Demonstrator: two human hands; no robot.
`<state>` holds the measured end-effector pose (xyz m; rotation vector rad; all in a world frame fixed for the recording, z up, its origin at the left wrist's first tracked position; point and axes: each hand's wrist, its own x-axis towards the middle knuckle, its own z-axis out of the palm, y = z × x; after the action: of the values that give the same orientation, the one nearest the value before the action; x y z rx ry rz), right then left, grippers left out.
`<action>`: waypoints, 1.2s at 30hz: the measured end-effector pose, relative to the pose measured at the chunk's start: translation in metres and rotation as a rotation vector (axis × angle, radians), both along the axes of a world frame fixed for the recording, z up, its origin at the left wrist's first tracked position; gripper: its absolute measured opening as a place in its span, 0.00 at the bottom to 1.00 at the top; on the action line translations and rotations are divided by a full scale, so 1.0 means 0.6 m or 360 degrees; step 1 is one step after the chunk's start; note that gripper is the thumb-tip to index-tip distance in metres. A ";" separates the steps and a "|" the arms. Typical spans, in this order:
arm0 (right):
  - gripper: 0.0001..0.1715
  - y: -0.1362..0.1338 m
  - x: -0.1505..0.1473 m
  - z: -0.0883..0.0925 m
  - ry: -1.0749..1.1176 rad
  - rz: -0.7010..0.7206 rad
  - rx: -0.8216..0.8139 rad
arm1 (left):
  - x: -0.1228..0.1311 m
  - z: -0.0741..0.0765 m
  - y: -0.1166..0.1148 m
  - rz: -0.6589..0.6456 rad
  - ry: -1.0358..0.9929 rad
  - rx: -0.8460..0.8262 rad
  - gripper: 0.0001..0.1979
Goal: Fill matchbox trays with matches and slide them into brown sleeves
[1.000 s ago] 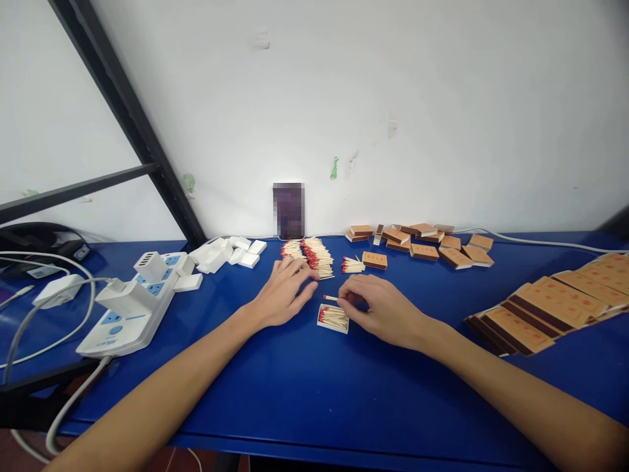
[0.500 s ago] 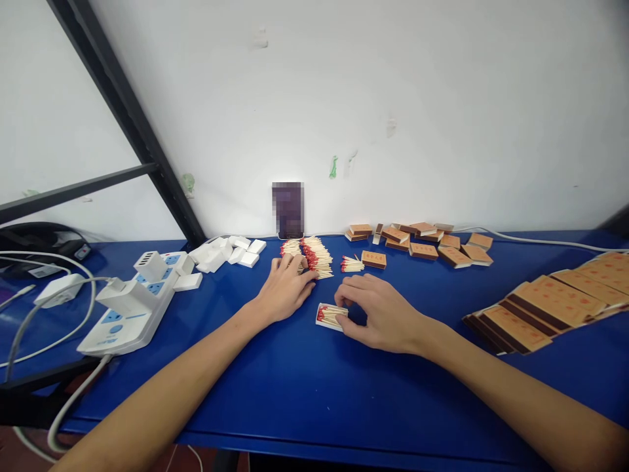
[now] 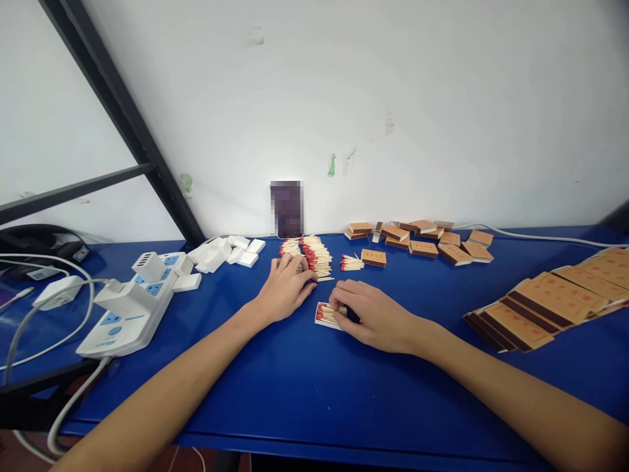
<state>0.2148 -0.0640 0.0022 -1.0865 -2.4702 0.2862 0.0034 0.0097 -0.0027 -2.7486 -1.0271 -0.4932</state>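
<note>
the white tray (image 3: 325, 322) sits partly under the right hand (image 3: 369, 312); i can't tell if its fingers pinch. the left hand (image 3: 286, 288) touches the match pile (image 3: 318, 258), grip hidden. the tray seems light, bendy: hold its sides gently.

The right hand (image 3: 376, 314) covers the right end of the white tray (image 3: 327, 323); whether a match sits between its fingers (image 3: 348, 292) cannot be determined. The left hand (image 3: 285, 290) conceals, beneath its fingers, the near end of the left match row (image 3: 291, 246). Beyond those fingers, a dark rectangle (image 3: 287, 210) is pixelated. Far right of the fingers, the picture's edge cuts off the flattened sleeves (image 3: 555, 298).
</note>
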 end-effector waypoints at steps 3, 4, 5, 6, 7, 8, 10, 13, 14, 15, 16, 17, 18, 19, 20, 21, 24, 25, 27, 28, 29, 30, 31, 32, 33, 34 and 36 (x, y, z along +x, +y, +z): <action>0.04 -0.001 -0.001 0.003 -0.0002 -0.0012 -0.0021 | -0.001 -0.001 0.001 0.0009 -0.0066 -0.0075 0.11; 0.04 -0.001 -0.002 0.004 -0.0003 -0.0011 -0.0028 | -0.001 -0.001 0.002 0.0013 -0.0086 -0.0098 0.10; 0.05 -0.001 -0.002 0.005 -0.0004 -0.0014 -0.0036 | -0.001 -0.001 0.002 0.0018 -0.0100 -0.0117 0.10; 0.05 -0.001 -0.002 0.006 -0.0002 -0.0015 -0.0042 | -0.001 0.000 0.002 0.0024 -0.0109 -0.0139 0.10; 0.05 -0.001 -0.002 0.006 0.0001 -0.0017 -0.0047 | 0.000 0.000 0.002 0.0032 -0.0117 -0.0163 0.10; 0.06 -0.001 -0.001 0.007 0.0004 -0.0020 -0.0051 | 0.000 0.000 0.002 0.0042 -0.0124 -0.0189 0.10; 0.06 0.000 -0.001 0.006 0.0006 -0.0037 -0.0048 | 0.002 0.000 0.001 0.0065 -0.0139 -0.0232 0.11; 0.04 0.002 -0.001 0.003 -0.0003 -0.0076 -0.0022 | 0.006 0.000 -0.002 0.0093 -0.0151 -0.0240 0.10; 0.04 0.002 -0.001 0.002 -0.0011 -0.0084 -0.0016 | 0.007 -0.001 -0.003 0.0094 -0.0140 -0.0236 0.10; 0.03 0.002 -0.001 0.002 -0.0020 -0.0089 -0.0013 | 0.009 -0.001 -0.004 0.0091 -0.0121 -0.0229 0.09; 0.02 0.001 -0.001 0.001 -0.0028 -0.0094 -0.0014 | 0.010 0.000 -0.005 0.0085 -0.0092 -0.0220 0.09; 0.01 0.001 -0.002 0.001 -0.0033 -0.0098 -0.0015 | 0.011 0.001 -0.006 0.0077 -0.0053 -0.0207 0.09; 0.01 0.001 -0.002 0.002 -0.0032 -0.0099 -0.0013 | 0.011 0.002 -0.007 0.0069 -0.0011 -0.0189 0.09; 0.01 0.001 -0.003 0.002 -0.0022 -0.0100 -0.0008 | 0.012 0.004 -0.008 0.0057 0.0032 -0.0171 0.10; 0.02 0.002 -0.003 0.002 -0.0003 -0.0103 -0.0001 | 0.012 0.006 -0.009 0.0041 0.0071 -0.0155 0.10; 0.02 0.003 -0.003 0.001 0.0024 -0.0114 0.0012 | 0.011 0.008 -0.010 0.0021 0.0105 -0.0143 0.10; 0.03 0.011 0.001 -0.004 0.0140 -0.0238 0.0061 | 0.009 0.012 -0.011 -0.0040 0.0184 -0.0118 0.10; 0.04 0.015 0.004 -0.008 0.0171 -0.0290 0.0072 | 0.008 0.012 -0.011 -0.0051 0.0206 -0.0107 0.10; 0.05 0.026 0.010 -0.015 0.0198 -0.0360 0.0067 | 0.007 0.012 -0.011 -0.0065 0.0241 -0.0089 0.11; 0.06 0.032 0.013 -0.018 0.0191 -0.0361 0.0047 | 0.007 0.011 -0.011 -0.0072 0.0253 -0.0086 0.11; 0.06 0.037 0.016 -0.021 0.0177 -0.0342 0.0017 | 0.007 0.010 -0.011 -0.0078 0.0261 -0.0089 0.11; 0.06 0.043 0.018 -0.024 0.0162 -0.0319 -0.0022 | 0.008 0.009 -0.011 -0.0083 0.0263 -0.0097 0.11; 0.07 0.048 0.019 -0.025 0.0153 -0.0304 -0.0067 | 0.009 0.009 -0.011 -0.0089 0.0256 -0.0107 0.11; 0.07 0.052 0.019 -0.026 0.0151 -0.0299 -0.0108 | 0.010 0.008 -0.011 -0.0100 0.0242 -0.0118 0.11; 0.07 0.056 0.018 -0.026 0.0153 -0.0307 -0.0141 | 0.011 0.008 -0.012 -0.0115 0.0224 -0.0127 0.11; 0.07 0.059 0.016 -0.026 0.0157 -0.0323 -0.0164 | 0.012 0.009 -0.013 -0.0136 0.0202 -0.0133 0.11; 0.08 0.062 0.011 -0.025 0.0156 -0.0341 -0.0175 | 0.012 0.010 -0.015 -0.0187 0.0164 -0.0143 0.12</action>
<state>0.2213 -0.0270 -0.0129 -1.3373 -2.2516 0.4029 0.0109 0.0008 0.0034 -2.8917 -0.8889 -0.3246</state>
